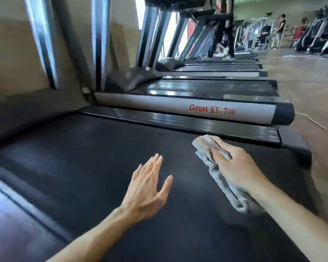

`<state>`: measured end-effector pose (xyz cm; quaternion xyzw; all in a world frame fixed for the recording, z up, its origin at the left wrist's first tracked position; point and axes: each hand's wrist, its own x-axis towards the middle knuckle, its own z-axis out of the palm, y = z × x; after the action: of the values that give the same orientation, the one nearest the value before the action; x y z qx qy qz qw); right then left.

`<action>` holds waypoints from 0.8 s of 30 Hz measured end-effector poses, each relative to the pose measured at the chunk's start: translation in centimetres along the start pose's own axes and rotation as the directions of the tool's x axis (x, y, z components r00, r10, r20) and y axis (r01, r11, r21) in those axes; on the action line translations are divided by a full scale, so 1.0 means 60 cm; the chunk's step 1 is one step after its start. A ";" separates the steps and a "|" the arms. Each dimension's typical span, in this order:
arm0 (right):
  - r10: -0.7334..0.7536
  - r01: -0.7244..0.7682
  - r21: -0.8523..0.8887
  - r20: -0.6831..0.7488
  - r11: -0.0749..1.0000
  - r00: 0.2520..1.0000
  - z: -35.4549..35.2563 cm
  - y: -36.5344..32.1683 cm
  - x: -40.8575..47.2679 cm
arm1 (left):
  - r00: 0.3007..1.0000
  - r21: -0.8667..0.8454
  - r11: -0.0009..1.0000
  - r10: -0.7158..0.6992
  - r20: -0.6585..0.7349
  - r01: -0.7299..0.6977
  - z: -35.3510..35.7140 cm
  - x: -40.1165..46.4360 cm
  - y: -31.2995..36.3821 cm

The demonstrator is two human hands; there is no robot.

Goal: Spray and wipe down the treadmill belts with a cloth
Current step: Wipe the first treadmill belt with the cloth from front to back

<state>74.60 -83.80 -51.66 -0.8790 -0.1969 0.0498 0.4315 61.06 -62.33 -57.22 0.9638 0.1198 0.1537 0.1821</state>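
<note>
A wide black treadmill belt fills the lower frame. My right hand presses a crumpled grey cloth onto the belt near its right side rail, fingers curled over the cloth's top. The cloth trails back under my wrist. My left hand hovers flat over the middle of the belt, fingers straight and together, holding nothing. No spray bottle is in view.
A silver side rail marked "Ganas KY-730" belongs to the neighbouring treadmill. More treadmills line up behind it, with a person on one. Steel uprights rise at the left. Wooden floor and a cable lie right.
</note>
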 end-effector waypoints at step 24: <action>-0.245 0.302 -0.013 0.552 0.953 0.797 0.299 -0.467 -0.240 | 0.568 -0.309 0.655 -0.754 -0.330 0.689 -0.395 -0.488 -0.221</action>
<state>48.27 -60.71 -42.22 -0.8110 -0.4384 0.2245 0.3158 23.61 -51.27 -48.78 0.7544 0.5287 0.2826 0.2676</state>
